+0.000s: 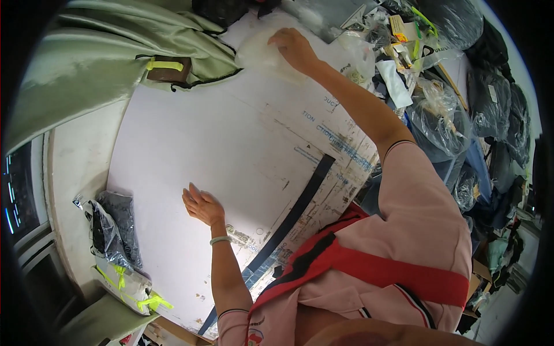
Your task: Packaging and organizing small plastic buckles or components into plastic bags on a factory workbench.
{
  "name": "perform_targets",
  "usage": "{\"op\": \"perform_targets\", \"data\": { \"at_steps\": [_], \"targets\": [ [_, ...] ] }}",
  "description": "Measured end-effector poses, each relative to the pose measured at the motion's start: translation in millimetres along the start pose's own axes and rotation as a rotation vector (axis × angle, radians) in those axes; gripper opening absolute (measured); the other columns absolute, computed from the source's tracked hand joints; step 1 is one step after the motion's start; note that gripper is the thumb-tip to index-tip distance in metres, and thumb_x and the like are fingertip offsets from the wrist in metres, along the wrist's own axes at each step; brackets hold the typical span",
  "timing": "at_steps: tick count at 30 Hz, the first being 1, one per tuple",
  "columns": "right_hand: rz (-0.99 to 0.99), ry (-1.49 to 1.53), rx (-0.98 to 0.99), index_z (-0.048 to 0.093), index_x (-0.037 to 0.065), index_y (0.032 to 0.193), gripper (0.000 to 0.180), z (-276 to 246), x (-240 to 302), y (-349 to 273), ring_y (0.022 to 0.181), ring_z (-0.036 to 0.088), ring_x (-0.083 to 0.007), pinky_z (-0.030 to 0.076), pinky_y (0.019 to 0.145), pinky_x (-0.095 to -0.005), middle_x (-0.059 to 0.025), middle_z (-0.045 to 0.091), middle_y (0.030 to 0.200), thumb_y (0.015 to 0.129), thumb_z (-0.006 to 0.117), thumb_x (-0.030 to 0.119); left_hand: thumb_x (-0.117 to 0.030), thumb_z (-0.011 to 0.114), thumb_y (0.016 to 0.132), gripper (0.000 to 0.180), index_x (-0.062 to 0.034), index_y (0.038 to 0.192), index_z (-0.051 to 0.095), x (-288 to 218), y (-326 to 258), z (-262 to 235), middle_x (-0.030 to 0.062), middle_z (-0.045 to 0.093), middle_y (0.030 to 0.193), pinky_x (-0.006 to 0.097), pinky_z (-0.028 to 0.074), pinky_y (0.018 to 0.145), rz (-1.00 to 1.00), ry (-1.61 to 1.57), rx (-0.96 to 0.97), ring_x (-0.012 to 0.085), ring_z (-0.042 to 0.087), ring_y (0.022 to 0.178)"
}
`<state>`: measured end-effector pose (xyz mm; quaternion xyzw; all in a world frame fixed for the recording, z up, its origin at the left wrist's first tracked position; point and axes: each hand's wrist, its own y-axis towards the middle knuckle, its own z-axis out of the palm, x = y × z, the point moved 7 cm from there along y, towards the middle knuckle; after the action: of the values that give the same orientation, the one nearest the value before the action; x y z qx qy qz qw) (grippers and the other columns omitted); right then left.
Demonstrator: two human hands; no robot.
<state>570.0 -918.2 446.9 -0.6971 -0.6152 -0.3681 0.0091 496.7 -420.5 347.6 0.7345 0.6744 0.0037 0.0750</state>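
Leaning over the big white board [219,144] right now, pink shirt with the red strap filling the bottom of my view. Closest to me, my left hand [202,206] is lying flat on the board, fingers spread out and loose, not gripping anything, just pressing down on the bare surface. There's a pale bracelet [220,240] sitting on that wrist. Just to the right of that arm, a dark strip [300,202] is running diagonally across the board toward its near edge, and the edge itself is looking pretty scuffed and worn.

Off to my left, on the lower beige ledge, a few bagged dark items [115,230] are lying bundled up with yellow-green ties [151,301].

Further out, I'm stretching my right arm all the way across, and my right hand [293,47] is resting on top of a clear plastic bag [266,55] at the far end of the board. The palm is down on it with the fingers curled over its top edge, but I honestly can't tell if I'm actually pinching it or just touching it.

Far left, pale green fabric [86,69] is draping over the board's corner, with a brown patch and a yellow-green tie [164,65] on it. Far right, it's a messy heap of plastic-wrapped bundles [444,115].
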Motion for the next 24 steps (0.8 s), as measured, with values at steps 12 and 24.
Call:
{"op": "perform_targets", "data": {
  "at_steps": [12, 24],
  "targets": [
    [0.018, -0.088, -0.084, 0.054, 0.017, 0.124, 0.046, -23.5, 44.7, -76.1, 0.120, 0.045, -0.0300, 0.035, 0.102, -0.0402, -0.0077, 0.051, 0.127, 0.080, 0.063, 0.007, -0.030, 0.031, 0.097, 0.045, -0.0173, 0.139, 0.038, 0.3, -2.0, 0.8, 0.0118, 0.031, 0.144, 0.046, 0.023, 0.107, 0.022, 0.025, -0.035, 0.0263, 0.028, 0.134],
    [0.350, -0.341, -0.470, 0.051, 0.008, 0.125, 0.065, -155.4, -107.8, -161.6, 0.102, 0.056, -0.0344, 0.045, 0.087, -0.0421, -0.0168, 0.058, 0.115, 0.069, 0.079, 0.023, -0.029, 0.030, 0.098, 0.044, -0.0161, 0.140, 0.036, -2.0, -6.6, 8.9, 0.0131, 0.027, 0.146, 0.047, 0.024, 0.106, 0.052, 0.028, -0.012, 0.0288, 0.026, 0.134]
  ]
}}
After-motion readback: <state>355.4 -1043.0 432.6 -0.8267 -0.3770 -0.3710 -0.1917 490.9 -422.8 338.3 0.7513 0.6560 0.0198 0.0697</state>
